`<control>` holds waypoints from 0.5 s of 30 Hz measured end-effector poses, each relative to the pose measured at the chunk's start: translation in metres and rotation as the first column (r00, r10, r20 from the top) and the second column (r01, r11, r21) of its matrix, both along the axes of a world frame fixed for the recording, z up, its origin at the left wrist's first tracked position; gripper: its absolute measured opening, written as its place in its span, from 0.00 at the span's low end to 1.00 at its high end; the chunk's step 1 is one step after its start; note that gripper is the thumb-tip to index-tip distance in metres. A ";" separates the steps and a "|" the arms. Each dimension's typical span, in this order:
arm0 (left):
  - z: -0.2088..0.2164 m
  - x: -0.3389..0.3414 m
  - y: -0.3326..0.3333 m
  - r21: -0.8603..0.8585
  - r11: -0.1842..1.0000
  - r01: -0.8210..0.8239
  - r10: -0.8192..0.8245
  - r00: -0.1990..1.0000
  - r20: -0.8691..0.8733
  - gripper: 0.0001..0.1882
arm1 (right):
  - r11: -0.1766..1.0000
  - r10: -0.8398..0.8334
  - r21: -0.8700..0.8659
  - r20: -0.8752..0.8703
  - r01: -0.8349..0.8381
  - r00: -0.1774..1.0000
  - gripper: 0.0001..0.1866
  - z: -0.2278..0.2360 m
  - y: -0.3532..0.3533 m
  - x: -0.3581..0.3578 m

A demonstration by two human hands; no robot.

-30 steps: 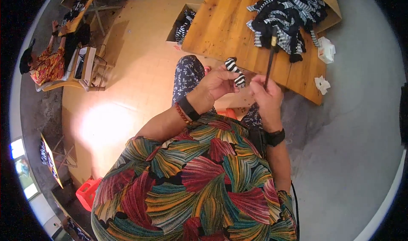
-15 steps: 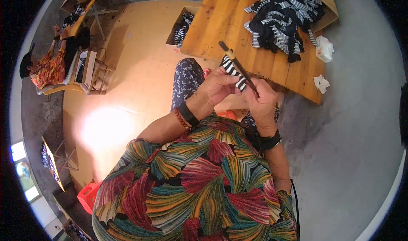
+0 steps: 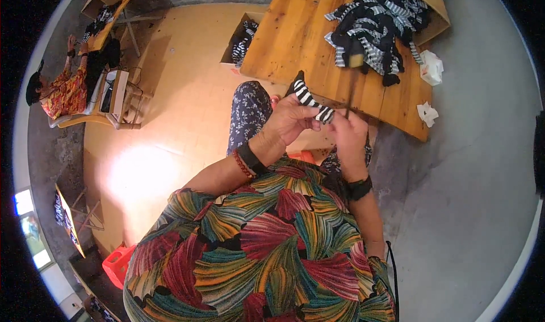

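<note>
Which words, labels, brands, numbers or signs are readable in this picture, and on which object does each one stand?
None can be read.
White packet near the wooden table's right edge: faint reddish marks, too blurred to read.
Carton left of the table: reddish mark, too small to read.
Striped knitted piece in the left hand: no lettering visible.
Dark stick in the right hand: blurred, no lettering visible.

Before the wooden desk [image 3: 304,32], the left hand [image 3: 286,120] holds a black-and-white striped knit tube [image 3: 306,97]; the right hand [image 3: 350,137] grips a blurred stick [image 3: 351,92], perhaps a brush. Striped knitwear [image 3: 379,30] is heaped on the desk; a cardboard box [image 3: 256,17] stands left of it.
</note>
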State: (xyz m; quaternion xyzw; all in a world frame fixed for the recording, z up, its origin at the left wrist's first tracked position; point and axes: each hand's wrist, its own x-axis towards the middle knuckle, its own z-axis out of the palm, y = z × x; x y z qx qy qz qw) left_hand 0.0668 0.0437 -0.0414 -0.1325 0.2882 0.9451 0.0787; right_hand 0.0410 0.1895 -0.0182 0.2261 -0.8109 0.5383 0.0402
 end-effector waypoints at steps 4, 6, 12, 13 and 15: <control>0.003 -0.002 0.002 0.037 0.998 -0.058 0.058 0.998 0.008 0.13 | 0.723 0.453 -0.622 0.756 0.301 0.473 0.11 -0.009 0.006 0.000; 0.001 -0.002 -0.003 0.033 0.997 -0.072 0.072 0.997 0.004 0.13 | 0.722 0.419 -0.592 0.786 0.358 0.455 0.11 -0.007 0.006 -0.001; 0.000 0.000 -0.007 -0.198 0.979 -0.043 0.031 0.998 -0.061 0.10 | 0.927 0.175 -0.362 0.657 0.103 0.733 0.06 0.001 -0.005 -0.007; -0.006 0.001 -0.007 -0.199 0.979 -0.053 0.040 0.997 -0.065 0.10 | 0.924 0.246 -0.377 0.706 0.058 0.664 0.05 -0.001 -0.005 -0.007; -0.010 -0.001 -0.007 -0.044 0.996 -0.073 0.072 0.997 -0.019 0.06 | 0.919 0.313 -0.395 0.743 0.009 0.592 0.03 -0.001 -0.004 -0.008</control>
